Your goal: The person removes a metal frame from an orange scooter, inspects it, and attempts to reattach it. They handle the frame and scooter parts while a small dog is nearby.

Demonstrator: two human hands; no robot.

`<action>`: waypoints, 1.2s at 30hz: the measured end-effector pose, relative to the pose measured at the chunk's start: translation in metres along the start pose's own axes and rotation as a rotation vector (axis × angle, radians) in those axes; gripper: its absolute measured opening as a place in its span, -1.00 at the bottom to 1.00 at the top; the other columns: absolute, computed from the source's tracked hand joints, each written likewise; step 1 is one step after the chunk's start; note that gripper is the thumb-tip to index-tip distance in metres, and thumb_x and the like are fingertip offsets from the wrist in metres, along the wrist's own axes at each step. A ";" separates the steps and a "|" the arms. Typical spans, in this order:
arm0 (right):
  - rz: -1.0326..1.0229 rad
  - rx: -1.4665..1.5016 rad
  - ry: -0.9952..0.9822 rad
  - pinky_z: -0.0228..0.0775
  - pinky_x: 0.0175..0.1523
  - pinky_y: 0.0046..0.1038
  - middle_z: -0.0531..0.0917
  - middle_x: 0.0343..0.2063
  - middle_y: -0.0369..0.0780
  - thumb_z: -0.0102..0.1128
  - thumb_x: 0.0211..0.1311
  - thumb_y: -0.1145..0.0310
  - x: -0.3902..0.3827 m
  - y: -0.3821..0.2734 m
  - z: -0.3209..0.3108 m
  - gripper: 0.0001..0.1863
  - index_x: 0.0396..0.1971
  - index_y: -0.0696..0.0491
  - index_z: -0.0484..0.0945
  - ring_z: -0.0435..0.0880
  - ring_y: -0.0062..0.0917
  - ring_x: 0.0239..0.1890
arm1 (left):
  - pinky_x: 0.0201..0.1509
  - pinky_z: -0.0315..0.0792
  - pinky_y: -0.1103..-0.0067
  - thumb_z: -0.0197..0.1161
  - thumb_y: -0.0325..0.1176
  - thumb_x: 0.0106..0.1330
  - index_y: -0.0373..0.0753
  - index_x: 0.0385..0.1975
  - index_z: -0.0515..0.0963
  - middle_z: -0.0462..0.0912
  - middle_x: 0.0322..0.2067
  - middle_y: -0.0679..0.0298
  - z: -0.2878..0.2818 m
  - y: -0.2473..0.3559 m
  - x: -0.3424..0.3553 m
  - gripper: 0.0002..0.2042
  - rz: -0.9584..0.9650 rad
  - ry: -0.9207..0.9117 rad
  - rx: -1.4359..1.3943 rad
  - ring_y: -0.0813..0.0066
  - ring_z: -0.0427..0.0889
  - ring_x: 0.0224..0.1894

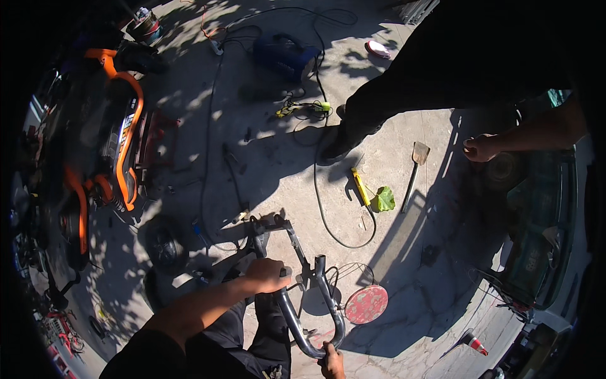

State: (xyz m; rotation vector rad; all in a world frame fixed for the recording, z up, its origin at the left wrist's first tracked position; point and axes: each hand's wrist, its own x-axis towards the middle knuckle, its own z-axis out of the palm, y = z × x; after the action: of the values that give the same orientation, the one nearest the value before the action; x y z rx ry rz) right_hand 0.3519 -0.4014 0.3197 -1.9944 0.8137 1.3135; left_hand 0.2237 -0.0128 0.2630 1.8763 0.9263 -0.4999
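On sunlit concrete, bent grey tubular metal frame (303, 297) gripped by both hands: left hand (268, 275) closed round upper tube, right hand (331, 363) clasping lower bend (round red disc (366, 304) just beside).

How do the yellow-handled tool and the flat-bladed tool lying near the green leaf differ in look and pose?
The yellow-handled tool is the shorter one, with a bright yellow grip; the flat-bladed tool has a thin dark shaft ending in a broad pale blade. The yellow-handled tool lies left of the green leaf, almost touching it; the flat-bladed tool lies to its right, apart. Both lie flat on the sunlit concrete ground, untouched by any hand.
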 end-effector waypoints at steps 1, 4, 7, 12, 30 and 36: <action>-0.001 0.011 0.016 0.15 -0.62 -0.44 0.54 -0.58 -0.32 0.39 0.25 0.15 0.015 -0.014 0.018 -0.67 -0.36 0.16 0.66 0.38 -0.58 -0.71 | -0.09 0.58 0.10 0.26 0.20 0.25 -0.31 -0.29 0.67 0.73 -0.35 -0.08 0.000 -0.018 0.024 -0.44 -0.020 -0.029 -0.011 -0.09 0.74 -0.24; -0.068 0.072 0.013 0.09 -0.65 -0.47 0.45 -0.65 -0.39 0.35 0.32 0.21 0.061 -0.063 0.083 -0.73 -0.50 0.03 0.56 0.31 -0.65 -0.75 | -0.13 0.59 0.14 0.27 0.15 0.28 -0.28 -0.26 0.66 0.74 -0.36 -0.06 0.003 -0.074 0.103 -0.50 -0.049 0.026 0.062 -0.08 0.74 -0.24; -0.130 0.117 0.016 -0.01 -0.64 -0.50 0.41 -0.67 -0.44 0.36 0.35 0.23 0.130 -0.105 0.148 -0.68 -0.58 -0.02 0.51 0.23 -0.71 -0.75 | -0.12 0.58 0.13 0.27 0.14 0.30 -0.27 -0.20 0.64 0.74 -0.35 -0.05 -0.023 -0.114 0.185 -0.50 -0.132 -0.023 0.032 -0.08 0.74 -0.24; -0.347 0.050 -0.013 0.01 -0.60 -0.54 0.43 -0.65 -0.43 0.32 0.40 0.22 0.239 -0.179 0.273 -0.69 -0.50 0.00 0.45 0.25 -0.73 -0.73 | -0.15 0.57 0.13 0.34 -0.04 0.31 -0.29 -0.22 0.62 0.73 -0.38 -0.02 -0.023 -0.225 0.311 -0.63 -0.111 0.290 -0.058 -0.07 0.75 -0.27; -0.161 -0.180 -0.343 0.66 -0.06 -0.32 0.71 0.02 0.03 0.21 0.49 0.34 0.370 -0.168 0.372 -0.58 0.22 0.23 0.43 0.79 -0.24 -0.08 | 0.05 0.52 0.42 0.33 -0.28 0.42 -0.41 0.10 0.53 0.72 -0.09 0.04 -0.024 -0.365 0.380 -0.62 -0.297 0.379 -0.865 0.33 0.69 -0.03; -0.693 -0.897 -0.572 0.64 -0.08 -0.30 0.77 -0.09 -0.04 0.21 0.42 0.35 0.280 -0.169 0.326 -0.70 0.05 0.17 0.57 0.80 -0.25 -0.20 | 0.13 0.52 0.46 0.32 -0.35 0.45 -0.40 0.24 0.42 0.63 0.00 0.16 -0.019 -0.300 0.291 -0.56 -0.290 0.659 -1.387 0.43 0.63 -0.01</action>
State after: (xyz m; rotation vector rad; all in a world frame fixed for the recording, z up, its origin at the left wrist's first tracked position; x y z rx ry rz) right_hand 0.3876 -0.0920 -0.0208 -1.9889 -0.8107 1.7897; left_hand 0.1736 0.1952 -0.0961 0.5824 1.4339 0.5781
